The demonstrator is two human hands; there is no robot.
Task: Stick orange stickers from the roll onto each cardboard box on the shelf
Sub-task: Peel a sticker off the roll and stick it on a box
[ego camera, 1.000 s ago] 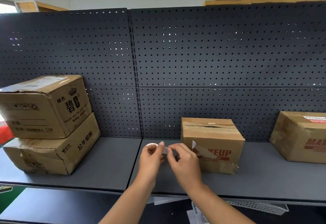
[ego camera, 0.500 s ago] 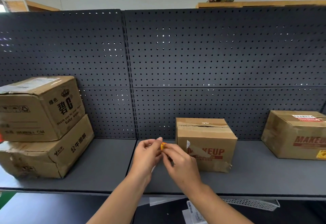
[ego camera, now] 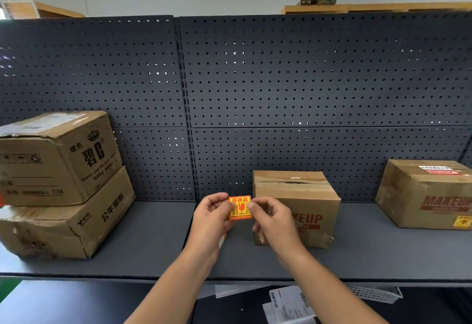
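Observation:
An orange sticker with red print is held flat between my two hands, in front of the shelf. My left hand pinches its left edge and my right hand pinches its right edge. The roll itself is hidden in my hands. Right behind my right hand stands the middle cardboard box with red lettering. A right-hand box carries an orange sticker on its front. Two stacked boxes stand at the left, an upper box and a lower box.
The grey shelf has a dark pegboard back panel. Below the shelf's front edge lie papers and a white mesh basket.
The sticker has come off the roll and now faces me, spread between both hands. My hands have risen slightly, and the view has shifted a little to the right.

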